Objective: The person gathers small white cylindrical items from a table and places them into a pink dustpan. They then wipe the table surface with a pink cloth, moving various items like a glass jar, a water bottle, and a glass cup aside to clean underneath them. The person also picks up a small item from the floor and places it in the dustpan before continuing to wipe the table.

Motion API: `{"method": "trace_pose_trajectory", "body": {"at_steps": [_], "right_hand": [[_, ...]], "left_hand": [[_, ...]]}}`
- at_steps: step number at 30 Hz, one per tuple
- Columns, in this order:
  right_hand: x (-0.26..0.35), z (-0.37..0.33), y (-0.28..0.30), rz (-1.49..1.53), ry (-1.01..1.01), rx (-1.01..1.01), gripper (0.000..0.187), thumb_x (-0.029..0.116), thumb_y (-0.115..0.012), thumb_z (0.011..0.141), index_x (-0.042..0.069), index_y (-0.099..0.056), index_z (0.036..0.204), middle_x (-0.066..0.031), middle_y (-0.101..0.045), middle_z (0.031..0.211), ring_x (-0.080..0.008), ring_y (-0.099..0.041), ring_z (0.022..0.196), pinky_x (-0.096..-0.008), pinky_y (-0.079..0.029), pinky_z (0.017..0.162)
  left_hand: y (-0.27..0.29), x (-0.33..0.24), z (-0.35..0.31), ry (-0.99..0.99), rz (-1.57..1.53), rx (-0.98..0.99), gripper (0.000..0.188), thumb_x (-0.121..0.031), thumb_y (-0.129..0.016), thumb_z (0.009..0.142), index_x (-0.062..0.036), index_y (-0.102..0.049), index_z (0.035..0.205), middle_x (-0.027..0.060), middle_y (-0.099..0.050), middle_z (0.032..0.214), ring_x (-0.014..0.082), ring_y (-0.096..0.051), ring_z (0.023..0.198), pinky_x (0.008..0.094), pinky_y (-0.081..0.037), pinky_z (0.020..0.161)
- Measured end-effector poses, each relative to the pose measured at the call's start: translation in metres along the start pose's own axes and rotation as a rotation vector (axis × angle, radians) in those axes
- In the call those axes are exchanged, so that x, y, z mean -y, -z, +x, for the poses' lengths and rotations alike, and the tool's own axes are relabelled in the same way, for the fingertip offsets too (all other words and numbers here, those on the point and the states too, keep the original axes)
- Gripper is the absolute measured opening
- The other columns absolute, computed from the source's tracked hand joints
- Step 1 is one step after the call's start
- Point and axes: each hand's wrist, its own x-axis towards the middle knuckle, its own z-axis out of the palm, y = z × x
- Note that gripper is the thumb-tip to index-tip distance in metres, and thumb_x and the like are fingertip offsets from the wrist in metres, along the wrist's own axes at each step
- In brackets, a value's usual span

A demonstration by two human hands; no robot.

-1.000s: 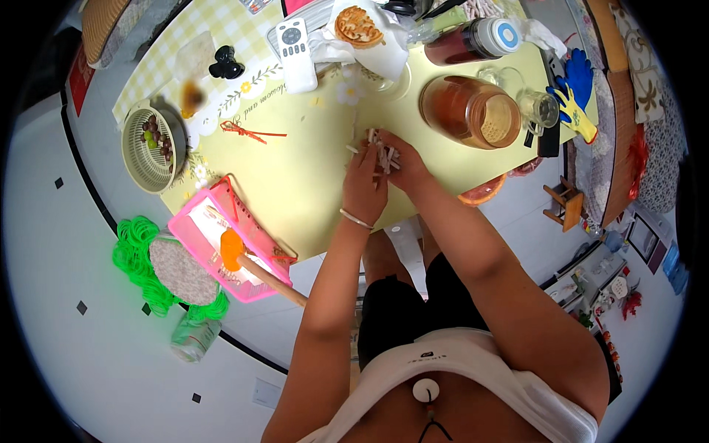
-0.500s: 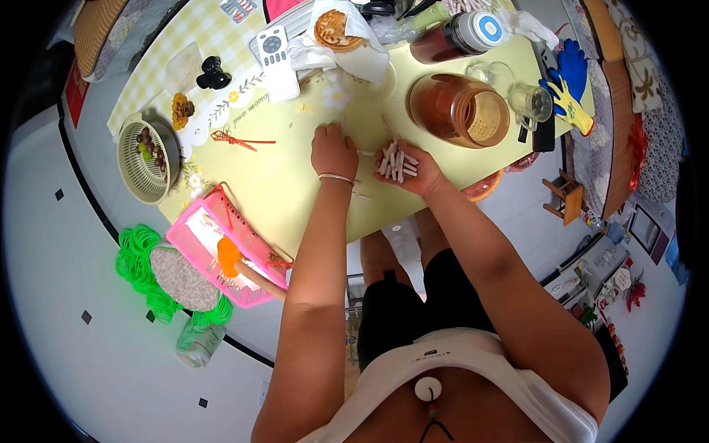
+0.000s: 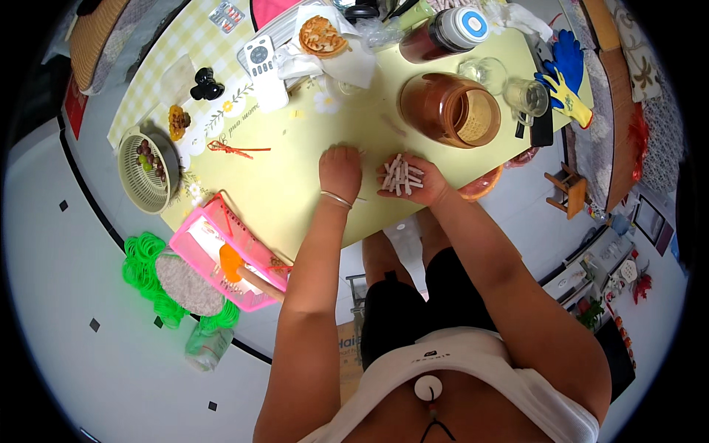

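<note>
Several short whitish sticks (image 3: 399,176) lie in a loose heap in my right hand (image 3: 430,186), which is cupped palm up over the table's near edge. To its left, my left hand (image 3: 340,174) rests knuckles up on the yellow tabletop (image 3: 295,159), its fingers curled under. Whether anything is inside those fingers is hidden. A small pale piece (image 3: 361,198) shows on the table beside my left wrist, which wears a silver-coloured bangle (image 3: 337,198). Beyond my right hand stands a brown see-through jar (image 3: 449,111) with a wide mouth.
A pink basket (image 3: 214,244) holding an orange-headed mallet (image 3: 231,263) sits at the near left. Farther left is a colander of grapes (image 3: 148,171). Red cord (image 3: 238,150), a white remote (image 3: 266,74), a dark bottle (image 3: 436,37), glass mugs (image 3: 526,100) and gloves (image 3: 567,81) surround the work area.
My left hand has shifted slightly right and nearer, closer to my right hand. My right hand still holds the sticks, a little lower in view. The whole view has shifted slightly.
</note>
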Motion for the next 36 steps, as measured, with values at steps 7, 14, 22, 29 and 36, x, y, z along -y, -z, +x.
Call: {"method": "trace_pose_trajectory", "body": {"at_steps": [7, 14, 22, 29, 36], "right_hand": [[0.001, -0.004, -0.009, 0.086, 0.098, -0.043, 0.040, 0.041, -0.052, 0.092, 0.007, -0.059, 0.112, -0.0154, -0.061, 0.113, -0.0349, -0.056, 0.109, -0.0554, -0.041, 0.099], [0.006, -0.001, 0.003, 0.190, 0.099, 0.042, 0.044, 0.047, -0.054, 0.090, 0.006, -0.061, 0.106, -0.0125, -0.062, 0.112, -0.0331, -0.057, 0.108, -0.0570, -0.038, 0.101], [0.008, -0.012, 0.013, 0.041, 0.125, 0.035, 0.041, 0.041, -0.055, 0.090, 0.005, -0.061, 0.108, -0.0151, -0.061, 0.112, -0.0340, -0.058, 0.106, -0.0576, -0.040, 0.099], [0.003, 0.000, 0.010, 0.122, 0.104, 0.020, 0.039, 0.039, -0.054, 0.092, 0.005, -0.059, 0.111, -0.0158, -0.060, 0.115, -0.0350, -0.057, 0.107, -0.0584, -0.040, 0.098], [0.000, -0.003, 0.004, 0.012, 0.049, 0.070, 0.033, 0.034, -0.057, 0.091, 0.005, -0.059, 0.106, -0.0179, -0.059, 0.111, -0.0362, -0.057, 0.106, -0.0617, -0.041, 0.096]], "left_hand": [[0.051, -0.055, 0.012, 0.223, -0.632, 0.079, 0.017, -0.006, -0.064, 0.070, -0.0034, -0.058, 0.087, 0.0122, -0.059, 0.083, 0.0323, -0.058, 0.077, 0.0429, -0.048, 0.068], [0.026, -0.061, 0.054, -0.068, -0.324, -0.148, 0.027, -0.009, -0.067, 0.071, -0.0052, -0.062, 0.097, 0.0128, -0.060, 0.093, 0.0325, -0.059, 0.088, 0.0416, -0.048, 0.078], [0.004, -0.046, 0.055, 0.076, -0.173, 0.116, 0.018, -0.010, -0.064, 0.076, -0.0050, -0.063, 0.093, 0.0122, -0.060, 0.082, 0.0319, -0.057, 0.077, 0.0417, -0.047, 0.073], [0.028, -0.055, -0.029, 0.342, -0.504, -0.185, 0.021, -0.011, -0.070, 0.073, -0.0020, -0.062, 0.091, 0.0126, -0.059, 0.078, 0.0322, -0.057, 0.073, 0.0406, -0.047, 0.070], [0.012, -0.006, -0.060, 0.548, -0.199, -0.243, 0.018, -0.007, -0.070, 0.069, -0.0025, -0.059, 0.082, 0.0118, -0.057, 0.077, 0.0291, -0.055, 0.074, 0.0386, -0.046, 0.069]]}}
